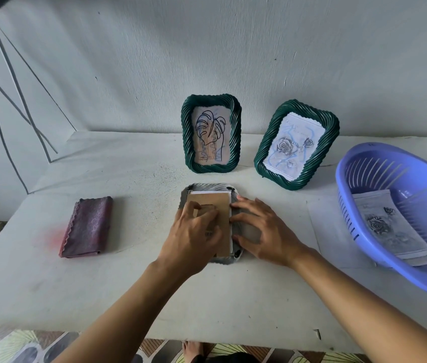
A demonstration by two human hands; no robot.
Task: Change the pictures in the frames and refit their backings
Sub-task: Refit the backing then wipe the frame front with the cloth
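Observation:
A third frame (208,187) lies face down at the table's middle, with a brown cardboard backing (220,205) on its rear and a white paper edge showing beside it. My left hand (194,237) presses flat on the backing. My right hand (264,231) rests on the frame's right side, its fingertips touching the backing's right edge. Two dark green twisted-rim frames stand at the back: one (211,133) shows a leaf line drawing, the other (296,145) shows a rose drawing and leans tilted.
A folded maroon cloth (86,227) lies at the left. A lilac plastic basket (380,163) at the right edge holds rose pictures (388,226). A white sheet (319,221) lies flat beside the basket. The wall is close behind the frames.

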